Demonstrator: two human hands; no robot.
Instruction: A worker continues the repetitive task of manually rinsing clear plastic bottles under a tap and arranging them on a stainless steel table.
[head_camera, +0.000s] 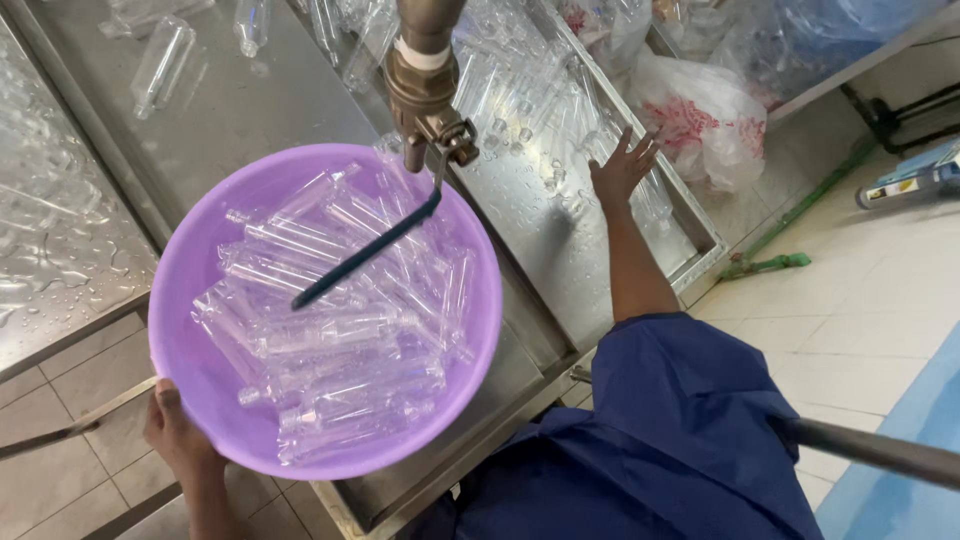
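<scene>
Lower left of frame, left hand (178, 432) grips the purple basin (200, 260) full of clear plastic tubes (340, 330), right hand (622, 170) spread open over the steel bench (240, 110).

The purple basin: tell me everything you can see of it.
The basin is round, shallow, lilac plastic, tilted toward the camera. It holds a heap of clear plastic tubes. The left hand grips its lower rim. It sits under a brass tap, whose dark lever crosses above it, over a wet steel trough.
</scene>
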